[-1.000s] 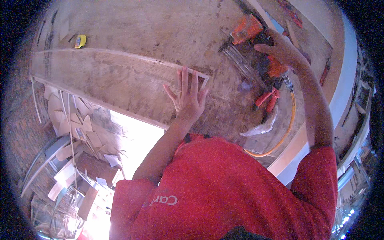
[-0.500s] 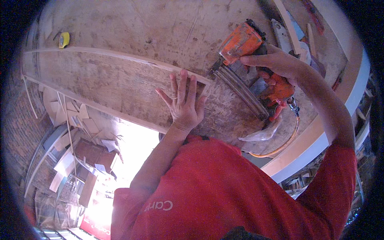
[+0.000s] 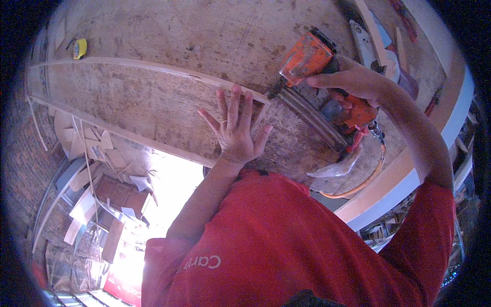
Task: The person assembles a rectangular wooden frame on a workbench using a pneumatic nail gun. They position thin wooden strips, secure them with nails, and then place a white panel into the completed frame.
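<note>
My right hand [image 3: 353, 79] is wrapped round the grip of an orange and black nail gun [image 3: 308, 55]. The gun's dark nose is at the right end of a long, thin wooden strip [image 3: 153, 66], seemingly touching it. A long grey magazine [image 3: 314, 118] slants back from the nose towards my body. My left hand [image 3: 238, 128] lies with fingers and thumb spread, its fingertips over the strip close to that end. Beside the fingers, a short wooden piece [image 3: 259, 113] meets the strip at a corner, partly hidden by my hand.
The strip lies on a stained wooden worktable [image 3: 220, 30]. A yellow tape measure [image 3: 80, 48] sits at the far left. An orange air hose [image 3: 376, 171] curves from the gun past a clear plastic bag [image 3: 337, 166]. Boards and tools lie at the right; wood offcuts [image 3: 107, 148] are lower left.
My left thumb has swung outward, away from the fingers. The nail gun has shifted slightly, its nose now closer to the strip's end corner. My right hand still grips it.
</note>
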